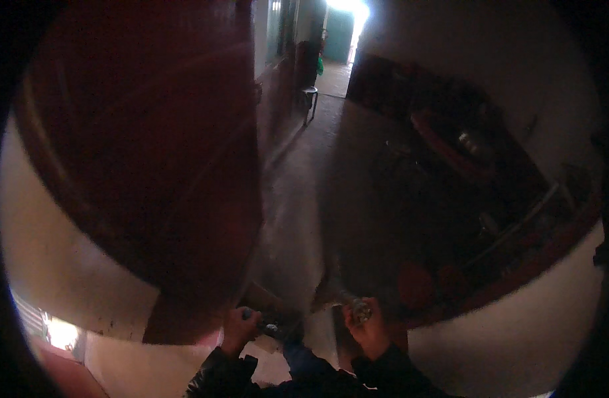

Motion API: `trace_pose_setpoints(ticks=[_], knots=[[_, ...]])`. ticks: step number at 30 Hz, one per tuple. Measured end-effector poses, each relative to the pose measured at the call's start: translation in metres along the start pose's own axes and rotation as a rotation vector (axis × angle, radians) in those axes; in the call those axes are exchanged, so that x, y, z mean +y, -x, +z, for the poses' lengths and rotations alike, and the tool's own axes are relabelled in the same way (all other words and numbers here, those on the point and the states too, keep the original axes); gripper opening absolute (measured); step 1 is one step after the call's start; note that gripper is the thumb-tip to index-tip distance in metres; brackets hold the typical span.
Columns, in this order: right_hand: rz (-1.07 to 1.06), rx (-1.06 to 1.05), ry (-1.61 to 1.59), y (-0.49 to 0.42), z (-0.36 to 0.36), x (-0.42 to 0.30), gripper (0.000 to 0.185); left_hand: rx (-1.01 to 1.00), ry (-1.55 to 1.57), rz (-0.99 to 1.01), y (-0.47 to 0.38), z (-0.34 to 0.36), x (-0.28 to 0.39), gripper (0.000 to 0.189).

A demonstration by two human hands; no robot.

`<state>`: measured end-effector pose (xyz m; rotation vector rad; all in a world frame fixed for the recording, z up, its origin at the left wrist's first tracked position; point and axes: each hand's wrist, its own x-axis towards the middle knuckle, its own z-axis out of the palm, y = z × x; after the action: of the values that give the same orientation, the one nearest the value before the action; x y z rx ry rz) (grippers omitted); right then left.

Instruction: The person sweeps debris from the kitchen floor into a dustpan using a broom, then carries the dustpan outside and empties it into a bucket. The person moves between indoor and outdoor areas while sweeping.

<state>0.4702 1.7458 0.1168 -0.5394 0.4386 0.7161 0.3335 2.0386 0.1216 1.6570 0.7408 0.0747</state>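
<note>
Low in the head view, my left hand (240,326) is closed around a small dark object (247,313) with a rounded top; what it is cannot be made out. My right hand (371,328) grips a clear, round-mouthed container (362,313), which looks like a jar or glass with small yellowish pieces inside. Both hands are held apart in front of my body, in dark sleeves. Between and below them, a dark trouser leg (304,355) and a shoe (270,327) can be seen.
A large dark red panel (175,164), door or wall, fills the left. A lit strip of floor (292,199) leads to a bright doorway (344,40). Beside that way stands a stool (310,90). On the dim right is a red-edged table (443,144) with shiny items.
</note>
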Motion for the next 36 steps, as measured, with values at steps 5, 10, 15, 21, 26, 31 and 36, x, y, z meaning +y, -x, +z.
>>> trace_pose_setpoints(ticks=[5, 10, 15, 21, 26, 31, 36], knots=[[-0.484, 0.1, 0.431, -0.108, -0.013, -0.03, 0.033, -0.053, -0.071, 0.011, -0.091, 0.016, 0.063, 0.024], [-0.307, 0.157, 0.275, -0.165, -0.007, -0.085, 0.039, -0.098, -0.139, 0.07, -0.173, 0.028, 0.108, 0.021], [0.154, -0.127, -0.326, -0.161, 0.046, -0.155, 0.042, -0.18, -0.066, 0.023, -0.258, 0.049, 0.147, 0.022], [-0.036, 0.145, -0.088, -0.189, 0.051, -0.214, 0.041, -0.228, -0.1, -0.009, -0.37, 0.08, 0.205, 0.022], [-0.109, 0.308, -0.033, -0.187, 0.039, -0.25, 0.041, -0.319, -0.04, -0.071, -0.423, 0.1, 0.238, 0.024], [-0.183, 0.416, -0.074, -0.194, 0.053, -0.298, 0.04, -0.193, 0.113, 0.129, -0.479, 0.127, 0.246, 0.03], [-0.108, 0.212, -0.148, -0.243, 0.058, -0.358, 0.037, -0.001, -0.028, -0.004, -0.542, 0.12, 0.267, 0.031]])
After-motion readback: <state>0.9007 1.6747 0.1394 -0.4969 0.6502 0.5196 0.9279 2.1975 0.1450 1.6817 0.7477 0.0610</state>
